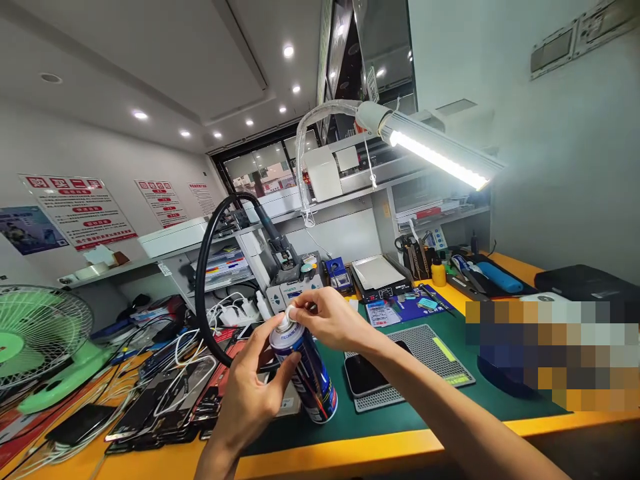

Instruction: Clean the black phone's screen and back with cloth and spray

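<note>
A blue spray can [315, 383] stands slightly tilted near the front edge of the green mat [370, 430]. My left hand [255, 373] is closed around its upper part, thumb against the side and fingers up by the top. With thumb and fingers, my right hand [333, 320] pinches the white nozzle [289, 316] on the can; the fingers partly cover it. Behind my right forearm, a black phone [365, 375] lies on a grey perforated pad [425, 343].
Stacks of phone parts [150, 407] and white cables crowd the left, beside a green fan [45, 347]. A black hose [200, 287] arches behind my left hand. A bright lamp [435, 157] hangs overhead. Tools and a yellow bottle [439, 272] stand at the back right.
</note>
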A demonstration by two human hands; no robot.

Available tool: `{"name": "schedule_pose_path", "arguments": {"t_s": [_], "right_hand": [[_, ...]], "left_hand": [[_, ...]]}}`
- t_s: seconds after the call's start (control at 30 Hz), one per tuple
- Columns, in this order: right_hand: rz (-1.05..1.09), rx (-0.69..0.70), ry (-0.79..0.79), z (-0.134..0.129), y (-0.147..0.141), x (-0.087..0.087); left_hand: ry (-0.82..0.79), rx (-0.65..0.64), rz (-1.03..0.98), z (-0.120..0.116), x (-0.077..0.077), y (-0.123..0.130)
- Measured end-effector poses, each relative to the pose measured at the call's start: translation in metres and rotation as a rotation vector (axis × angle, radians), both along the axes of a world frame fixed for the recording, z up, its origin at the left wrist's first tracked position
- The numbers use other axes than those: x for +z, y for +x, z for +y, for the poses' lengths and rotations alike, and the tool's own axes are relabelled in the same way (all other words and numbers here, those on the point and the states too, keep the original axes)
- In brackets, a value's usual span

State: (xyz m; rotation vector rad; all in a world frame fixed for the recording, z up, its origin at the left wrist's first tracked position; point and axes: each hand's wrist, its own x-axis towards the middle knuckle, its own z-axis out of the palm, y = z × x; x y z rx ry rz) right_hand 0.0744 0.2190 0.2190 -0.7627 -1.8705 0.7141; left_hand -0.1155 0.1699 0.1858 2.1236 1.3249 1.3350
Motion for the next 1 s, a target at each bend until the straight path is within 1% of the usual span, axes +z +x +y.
{"name": "schedule_pose_path", "arguments": {"t_s": [0.1, 0.37, 0.67, 1.0], "right_hand": [[-0.007, -0.011, -0.009, -0.0011, -0.0004, 0.0016], [-0.027, -0.009, -0.012, -0.0025, -0.0019, 0.0031], [-0.021, -0.009, -0.025, -0.0052, -0.0014, 0.0050], [-0.026, -0.017, -0.002, -0.0052, -0.0015, 0.0041]], "left_hand": [[0.005, -0.006, 0.003, 0.0003, -0.0004, -0.0011], [0.031, -0.033, 0.045, 0.0056, -0.0080, -0.0092], [0.068, -0.032, 0.051, 0.0030, -0.0031, -0.0057], [0.077, -0.017, 0.073, 0.0047, -0.0055, -0.0076]]}}
